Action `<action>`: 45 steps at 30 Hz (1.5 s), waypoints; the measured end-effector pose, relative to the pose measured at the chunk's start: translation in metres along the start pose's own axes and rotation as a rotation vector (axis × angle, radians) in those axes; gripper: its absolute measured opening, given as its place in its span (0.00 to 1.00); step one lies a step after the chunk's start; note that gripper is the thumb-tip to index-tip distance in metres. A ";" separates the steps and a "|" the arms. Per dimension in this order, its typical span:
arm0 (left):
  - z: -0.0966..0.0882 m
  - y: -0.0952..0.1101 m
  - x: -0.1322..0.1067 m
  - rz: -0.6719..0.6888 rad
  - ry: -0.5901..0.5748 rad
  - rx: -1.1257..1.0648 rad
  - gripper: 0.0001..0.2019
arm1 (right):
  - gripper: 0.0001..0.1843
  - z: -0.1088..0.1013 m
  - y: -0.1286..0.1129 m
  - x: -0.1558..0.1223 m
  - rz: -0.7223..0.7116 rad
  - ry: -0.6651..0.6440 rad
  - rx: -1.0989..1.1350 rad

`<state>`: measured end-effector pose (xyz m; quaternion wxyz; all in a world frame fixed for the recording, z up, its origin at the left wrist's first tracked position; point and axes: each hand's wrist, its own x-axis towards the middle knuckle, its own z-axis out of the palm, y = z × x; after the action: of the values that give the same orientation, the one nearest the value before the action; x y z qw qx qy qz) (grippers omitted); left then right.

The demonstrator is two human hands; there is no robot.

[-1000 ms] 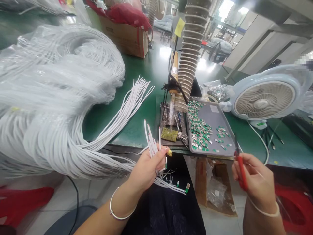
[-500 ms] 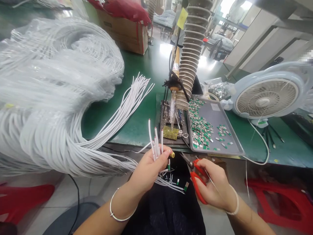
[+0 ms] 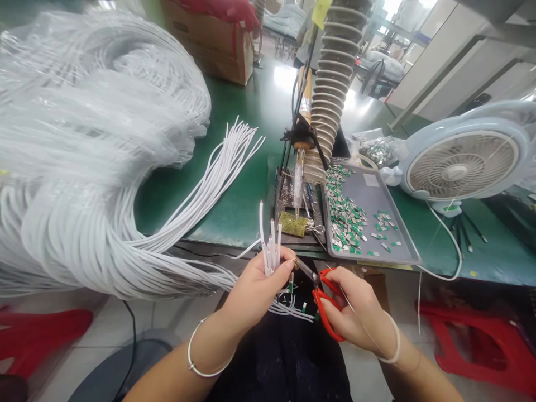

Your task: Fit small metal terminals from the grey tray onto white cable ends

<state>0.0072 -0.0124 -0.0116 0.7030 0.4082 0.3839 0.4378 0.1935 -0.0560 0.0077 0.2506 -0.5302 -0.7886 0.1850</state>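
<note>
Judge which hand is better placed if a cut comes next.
Right, most likely: the right hand has the scissors in its grip, their blades pointing towards the left hand, whose own grip is taken up by white cables.

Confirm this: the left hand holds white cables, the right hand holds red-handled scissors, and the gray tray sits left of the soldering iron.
Not quite: the head view shows the gray tray right of the soldering iron, not left. The left hand does hold white cables, and the right hand red-handled scissors.
</note>
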 end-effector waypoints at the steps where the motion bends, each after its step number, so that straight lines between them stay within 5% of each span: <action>1: 0.000 0.001 0.000 -0.004 -0.007 0.003 0.06 | 0.05 0.000 0.000 0.001 -0.003 -0.002 -0.004; 11: 0.003 0.008 -0.002 -0.029 -0.008 0.054 0.06 | 0.05 -0.002 -0.001 0.001 0.013 -0.047 0.010; 21: 0.002 0.007 -0.005 -0.016 -0.044 0.186 0.10 | 0.08 -0.002 0.003 0.000 -0.123 -0.034 -0.111; 30: 0.009 -0.008 -0.005 -0.104 -0.040 -0.193 0.17 | 0.06 0.019 0.004 -0.007 -0.089 0.088 0.034; 39: 0.016 -0.012 -0.008 -0.144 -0.023 -0.291 0.16 | 0.06 0.049 -0.006 -0.019 0.207 0.137 0.469; 45: 0.017 -0.015 -0.009 -0.167 -0.108 -0.289 0.16 | 0.11 0.050 -0.006 -0.014 0.441 0.304 0.848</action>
<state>0.0243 -0.0291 -0.0170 0.8079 0.2927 0.3111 0.4060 0.1640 -0.0726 -0.0318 0.5113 -0.5567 -0.4675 0.4584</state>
